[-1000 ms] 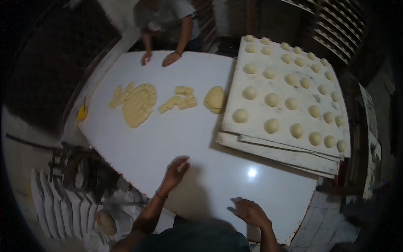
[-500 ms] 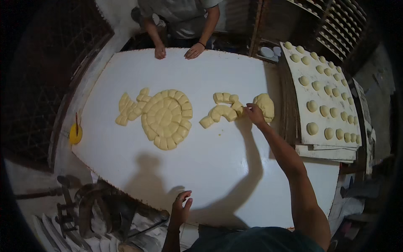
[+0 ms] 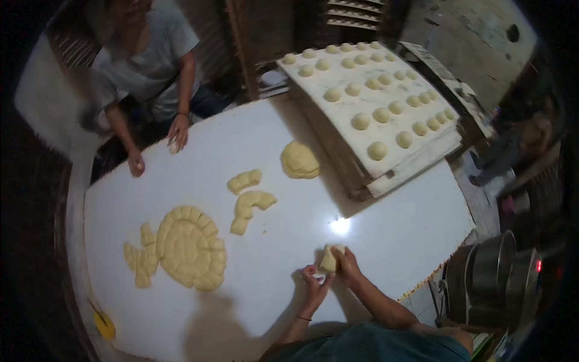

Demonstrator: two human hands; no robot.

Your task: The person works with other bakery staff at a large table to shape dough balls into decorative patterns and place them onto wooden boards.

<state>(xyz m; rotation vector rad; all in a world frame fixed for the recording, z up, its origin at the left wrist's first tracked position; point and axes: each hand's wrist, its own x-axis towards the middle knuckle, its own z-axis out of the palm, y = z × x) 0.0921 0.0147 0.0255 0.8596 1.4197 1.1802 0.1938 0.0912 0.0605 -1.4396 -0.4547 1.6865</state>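
My right hand (image 3: 348,265) grips a small pale piece of dough (image 3: 329,258) just above the white table (image 3: 392,229), near its front edge. My left hand (image 3: 315,286) is right beside it, fingers touching the lower end of the same piece. Farther off lie a round scored slab of dough (image 3: 188,246), curved dough strips (image 3: 251,204) and a dough lump (image 3: 300,160).
A board (image 3: 350,84) with several dough balls rests on stacked boards at the back right. Another person at the far left presses small dough balls with both hands (image 3: 176,134). A yellow scraper (image 3: 104,324) lies at the front left. Metal pots (image 3: 491,277) stand to the right.
My right hand has drawn back from the dough lump at the far side and now holds a piece near me. My left hand came up to join it. The view has swung.
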